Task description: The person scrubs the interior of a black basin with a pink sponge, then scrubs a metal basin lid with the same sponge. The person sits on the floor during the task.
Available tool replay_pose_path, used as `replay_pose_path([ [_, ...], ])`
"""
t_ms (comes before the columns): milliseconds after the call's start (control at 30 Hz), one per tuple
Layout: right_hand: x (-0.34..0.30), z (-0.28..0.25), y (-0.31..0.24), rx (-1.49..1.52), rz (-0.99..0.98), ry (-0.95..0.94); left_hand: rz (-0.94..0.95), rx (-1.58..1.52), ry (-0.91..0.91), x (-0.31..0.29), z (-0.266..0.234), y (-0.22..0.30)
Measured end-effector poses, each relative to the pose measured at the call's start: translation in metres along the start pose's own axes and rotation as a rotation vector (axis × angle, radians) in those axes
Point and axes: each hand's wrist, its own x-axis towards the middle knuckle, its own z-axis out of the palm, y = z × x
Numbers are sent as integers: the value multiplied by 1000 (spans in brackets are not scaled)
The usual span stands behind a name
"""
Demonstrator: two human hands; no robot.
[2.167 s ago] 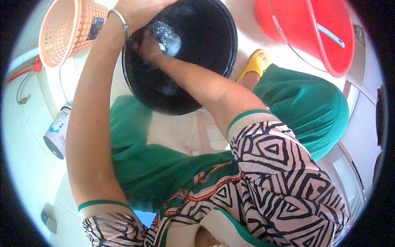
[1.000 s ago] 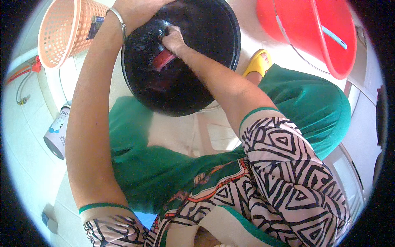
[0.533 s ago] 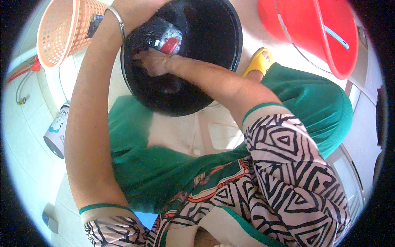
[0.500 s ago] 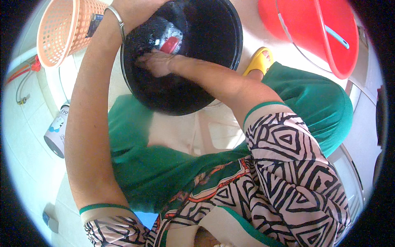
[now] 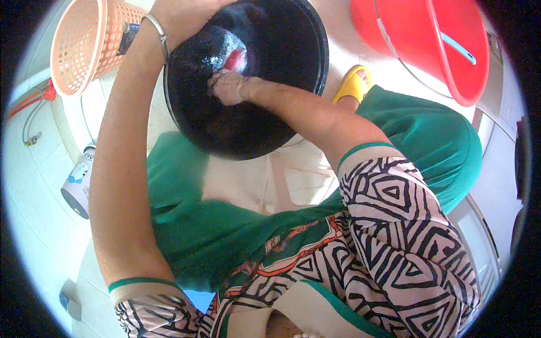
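Black tub (image 5: 236,135) is sitting between the green trouser legs (image 5: 417,146). Inside it, the right hand (image 5: 230,89) is bending its fingers inward just beside a red object (image 5: 233,59); I cannot tell whether they are pinching it. The left hand (image 5: 189,16) is lying by the left rim, its fingertips and grip hidden. Beyond, a peach basket (image 5: 115,36) is standing left, a red bucket (image 5: 394,31) right.
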Motion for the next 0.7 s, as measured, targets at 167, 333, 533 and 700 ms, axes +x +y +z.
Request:
replay_pose_path([
  [167,-24,-37,31,-23,305,35,53,35,12,-7,0,6],
  [333,-40,-51,40,-337,132,-133,23,16,17,-4,1,8],
  [533,-47,-57,35,-210,370,34,57,30,8,-4,-1,0],
  [700,-41,-49,40,-284,495,437,25,-12,-10,1,-1,2],
])
